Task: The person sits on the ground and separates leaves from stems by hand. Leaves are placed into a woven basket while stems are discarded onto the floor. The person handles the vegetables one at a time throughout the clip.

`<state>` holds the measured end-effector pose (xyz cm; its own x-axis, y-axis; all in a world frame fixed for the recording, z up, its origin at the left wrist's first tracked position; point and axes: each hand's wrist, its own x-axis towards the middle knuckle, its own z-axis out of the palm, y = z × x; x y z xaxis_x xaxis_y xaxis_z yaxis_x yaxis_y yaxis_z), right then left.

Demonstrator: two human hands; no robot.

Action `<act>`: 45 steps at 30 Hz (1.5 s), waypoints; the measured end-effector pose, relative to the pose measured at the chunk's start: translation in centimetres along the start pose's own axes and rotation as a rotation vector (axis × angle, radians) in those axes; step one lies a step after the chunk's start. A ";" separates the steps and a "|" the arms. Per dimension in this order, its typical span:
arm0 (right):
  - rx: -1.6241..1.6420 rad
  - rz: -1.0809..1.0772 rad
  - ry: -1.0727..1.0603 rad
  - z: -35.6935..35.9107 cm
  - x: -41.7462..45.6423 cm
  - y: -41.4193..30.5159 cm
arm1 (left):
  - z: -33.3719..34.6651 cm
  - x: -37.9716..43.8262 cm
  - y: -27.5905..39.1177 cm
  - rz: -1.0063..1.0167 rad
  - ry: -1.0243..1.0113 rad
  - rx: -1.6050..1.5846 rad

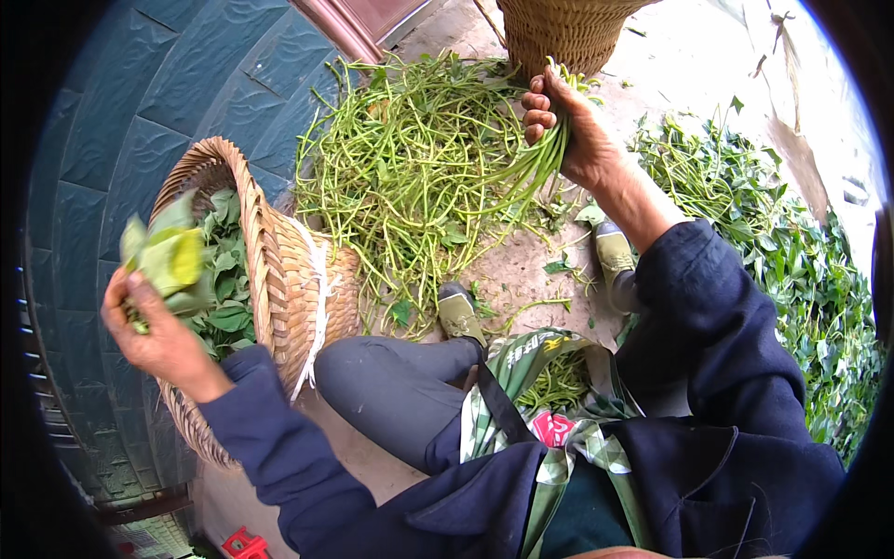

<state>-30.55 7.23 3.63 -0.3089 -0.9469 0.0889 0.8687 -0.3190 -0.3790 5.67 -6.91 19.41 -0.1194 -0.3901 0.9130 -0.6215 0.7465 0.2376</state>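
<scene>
My left hand (pixel 157 332) grips a bunch of broad green leaves (pixel 167 262), some yellowish and blurred, over the mouth of a woven basket (pixel 269 272) with leaves (pixel 227 283) inside. In my right hand (pixel 569 129) is a bundle of long green stems (pixel 541 168), their ends poking out above my thumb. The stems hang beside a large heap of loose green stems (pixel 412 168) on the ground. A green checked apron (pixel 489 412) across my lap holds short green pieces (pixel 559 381) in its fold.
Another woven basket (pixel 566 31) stands beyond the stem heap. Leafy vines (pixel 789 258) are piled along the right. A dark tiled wall (pixel 174 84) rises on the left. My shoes (pixel 457 314) rest beside the heap, and a red plastic object (pixel 244 543) lies at the lower left.
</scene>
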 end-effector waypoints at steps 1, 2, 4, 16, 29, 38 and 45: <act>0.044 0.016 -0.023 0.6 0.4 1.2 | -3.6 2.4 -2.9 -0.029 -0.066 0.196; 0.064 0.021 -0.030 0.8 0.7 1.9 | -5.4 3.2 -6.0 -0.072 -0.269 0.387; 0.042 0.000 -0.006 0.5 0.7 1.4 | -5.5 1.3 -8.8 -0.065 -0.629 0.688; -0.909 -0.225 0.219 5.7 -3.1 1.4 | 6.5 -12.1 5.1 0.175 -0.863 -0.130; -2.497 -1.209 0.476 12.1 13.9 -26.0 | 10.2 -14.5 4.5 0.118 -1.215 -0.222; -2.300 0.035 0.555 -15.7 -14.0 -14.0 | 8.7 -15.3 3.0 0.067 -1.330 -0.113; -1.597 0.047 1.178 -23.1 -36.6 -13.8 | 8.3 -16.2 3.9 0.030 -1.500 -0.022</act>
<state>-40.16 47.23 -15.71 -0.9396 -0.2494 -0.2342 0.0150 0.6539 -0.7565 -1.28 -2.13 2.78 -0.8012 -0.5399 -0.2583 -0.5947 0.7664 0.2427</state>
